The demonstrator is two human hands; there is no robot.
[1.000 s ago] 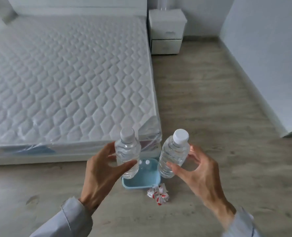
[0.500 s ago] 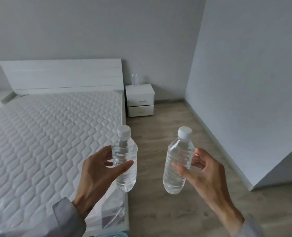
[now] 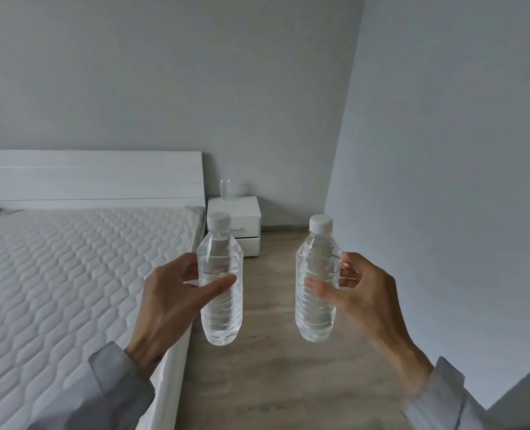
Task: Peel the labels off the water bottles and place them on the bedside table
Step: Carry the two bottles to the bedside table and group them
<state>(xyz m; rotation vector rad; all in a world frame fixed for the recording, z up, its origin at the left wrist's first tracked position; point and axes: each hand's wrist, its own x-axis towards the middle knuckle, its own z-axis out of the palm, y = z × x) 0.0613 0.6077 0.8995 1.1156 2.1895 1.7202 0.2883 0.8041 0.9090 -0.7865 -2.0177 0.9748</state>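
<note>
Carrying stage. Two label-free water bottles, upright, in mid-air: left bottle grasped by left hand, thumb across front; right bottle grasped by right hand, likewise. Both near centre, well short of bedside table, far centre, right of bed. Clear vessel already on table top; bottle or glass, cannot tell. Change: view lifted from blue basin on floor toward table; bottles wider apart. Meaning: peeling judged done for this pair, placement remaining.
</note>
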